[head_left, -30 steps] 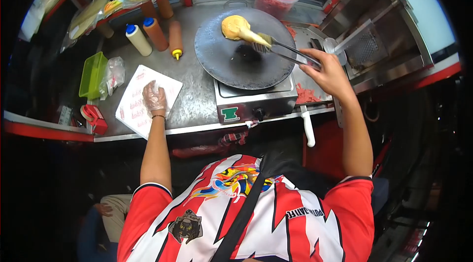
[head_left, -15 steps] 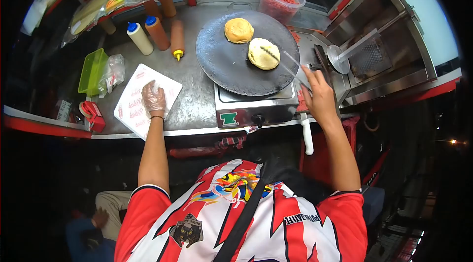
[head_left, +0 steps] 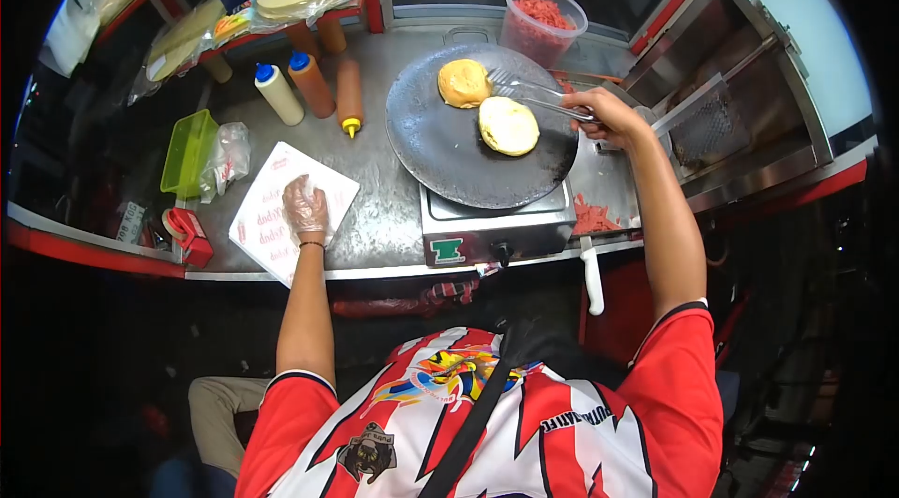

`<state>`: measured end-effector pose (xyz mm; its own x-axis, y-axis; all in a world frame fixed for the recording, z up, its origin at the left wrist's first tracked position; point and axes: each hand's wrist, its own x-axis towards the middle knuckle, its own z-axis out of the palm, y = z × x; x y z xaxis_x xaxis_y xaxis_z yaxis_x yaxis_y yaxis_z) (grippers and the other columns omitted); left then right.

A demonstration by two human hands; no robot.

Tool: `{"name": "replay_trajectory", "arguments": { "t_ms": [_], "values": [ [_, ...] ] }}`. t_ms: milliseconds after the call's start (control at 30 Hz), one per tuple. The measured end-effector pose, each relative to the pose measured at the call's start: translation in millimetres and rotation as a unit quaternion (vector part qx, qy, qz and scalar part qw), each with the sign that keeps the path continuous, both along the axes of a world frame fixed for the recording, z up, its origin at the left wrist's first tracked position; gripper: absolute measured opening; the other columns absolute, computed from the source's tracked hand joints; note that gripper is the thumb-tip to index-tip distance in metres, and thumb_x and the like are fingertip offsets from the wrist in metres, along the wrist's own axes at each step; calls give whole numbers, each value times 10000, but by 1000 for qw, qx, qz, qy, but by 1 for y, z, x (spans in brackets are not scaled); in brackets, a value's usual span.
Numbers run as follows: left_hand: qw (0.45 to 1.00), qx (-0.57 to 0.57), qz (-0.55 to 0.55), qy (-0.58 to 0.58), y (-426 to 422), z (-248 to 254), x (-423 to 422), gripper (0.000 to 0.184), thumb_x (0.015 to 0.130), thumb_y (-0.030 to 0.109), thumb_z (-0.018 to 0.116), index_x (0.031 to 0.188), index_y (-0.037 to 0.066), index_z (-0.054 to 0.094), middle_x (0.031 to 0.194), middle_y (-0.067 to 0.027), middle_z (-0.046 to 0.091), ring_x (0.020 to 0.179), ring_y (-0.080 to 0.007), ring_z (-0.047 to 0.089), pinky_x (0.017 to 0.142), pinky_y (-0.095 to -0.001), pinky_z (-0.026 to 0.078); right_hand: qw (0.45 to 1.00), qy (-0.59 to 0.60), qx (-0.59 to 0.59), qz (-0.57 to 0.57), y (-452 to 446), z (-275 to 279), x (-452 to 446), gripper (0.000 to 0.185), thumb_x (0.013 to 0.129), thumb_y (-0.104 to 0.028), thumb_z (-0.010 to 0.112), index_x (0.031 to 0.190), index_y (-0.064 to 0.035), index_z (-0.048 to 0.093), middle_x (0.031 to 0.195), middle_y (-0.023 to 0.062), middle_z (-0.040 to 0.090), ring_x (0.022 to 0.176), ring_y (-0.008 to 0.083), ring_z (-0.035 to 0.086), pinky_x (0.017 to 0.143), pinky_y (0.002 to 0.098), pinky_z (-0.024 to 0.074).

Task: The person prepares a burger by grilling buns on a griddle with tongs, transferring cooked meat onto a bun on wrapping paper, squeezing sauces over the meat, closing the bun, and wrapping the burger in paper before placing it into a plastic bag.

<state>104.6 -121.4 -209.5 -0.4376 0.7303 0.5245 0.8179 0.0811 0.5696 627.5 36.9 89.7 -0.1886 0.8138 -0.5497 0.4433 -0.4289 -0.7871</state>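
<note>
On the round black griddle lie two bun halves: a browned one at the back and a pale one in front of it, close together. My right hand grips metal tongs at the griddle's right side; their forked tip is at the browned half's right edge, the other arm near the pale half. My left hand, in a clear plastic glove, rests on printed white paper. Its fingers are bent down, and whether they pinch anything is hidden.
Sauce bottles stand behind the paper. A green basket, plastic bag and red tape dispenser are at left. A tub of red shreds stands behind the griddle. A white-handled knife overhangs the counter edge.
The pale half, earlier lifted by the tongs, came down flat on the griddle. The tongs have since moved up and back toward the browned half. My left hand has stayed on the paper.
</note>
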Motion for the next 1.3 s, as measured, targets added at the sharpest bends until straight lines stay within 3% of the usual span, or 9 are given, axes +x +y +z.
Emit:
{"name": "replay_trajectory", "arguments": {
  "t_ms": [67,200,233,333,367,633,733,1167,1300],
  "values": [
    [1000,-1,6,-5,0,1,2,374,785,131,670,1144,25,660,1140,-182,644,1115,-372,579,1005,-465,459,999,39,-19,8,12,-11,-14,204,929,-253,675,839,-81,611,736,63,616,476,49,394,411,227,261],
    [1000,10,8,0,-1,-4,1,377,778,125,673,1142,30,657,1143,-179,637,1114,-372,578,1002,-467,462,992,-35,112,48,18,-18,-28,213,908,-229,693,1009,-41,697,716,39,606,498,59,394,440,239,282],
    [1000,11,10,-3,-1,-3,1,378,776,123,674,1143,33,657,1145,-178,635,1114,-373,577,1001,-468,462,976,-92,177,84,12,-3,-30,320,893,-213,694,1133,-2,701,784,98,683,587,151,576,524,278,432],
    [1000,11,10,-1,-2,-2,1,378,777,122,672,1145,37,654,1149,-181,627,1108,-376,576,998,-468,462,829,-217,485,175,-17,22,-31,388,879,-210,694,1184,28,675,946,184,740,843,279,714,710,348,543],
    [1000,13,11,-1,-2,-3,1,377,777,119,672,1145,38,653,1148,-183,627,1106,-377,576,996,-469,463,859,-234,423,170,-39,44,-45,437,866,-219,700,1210,46,649,1098,232,718,1040,354,700,866,403,547],
    [1000,16,7,-3,-1,-1,3,374,778,116,673,1144,40,652,1134,-191,628,1094,-380,578,987,-473,464,819,-197,521,139,-72,25,-66,414,879,-226,710,1221,1,655,1127,210,698,937,348,702,824,416,566],
    [1000,23,2,5,1,-5,0,375,779,116,675,1145,39,652,1136,-190,628,1098,-380,578,990,-474,463,778,-322,484,238,-71,-7,-76,367,893,-224,680,1218,-56,653,1051,190,686,921,378,677,791,466,546],
    [1000,3,15,3,0,-2,-1,370,792,135,674,1153,52,656,1142,-182,631,1107,-376,572,994,-480,456,830,-258,472,145,-62,-4,-51,393,883,-275,674,1215,-65,673,1044,198,705,965,385,679,859,475,535],
    [1000,-3,15,21,1,-3,0,364,792,137,675,1147,58,662,1141,-177,638,1113,-372,572,997,-478,454,780,-399,460,142,-39,-10,-37,411,874,-277,679,1228,-67,664,1091,205,698,999,382,675,867,484,538]
  ]
}}
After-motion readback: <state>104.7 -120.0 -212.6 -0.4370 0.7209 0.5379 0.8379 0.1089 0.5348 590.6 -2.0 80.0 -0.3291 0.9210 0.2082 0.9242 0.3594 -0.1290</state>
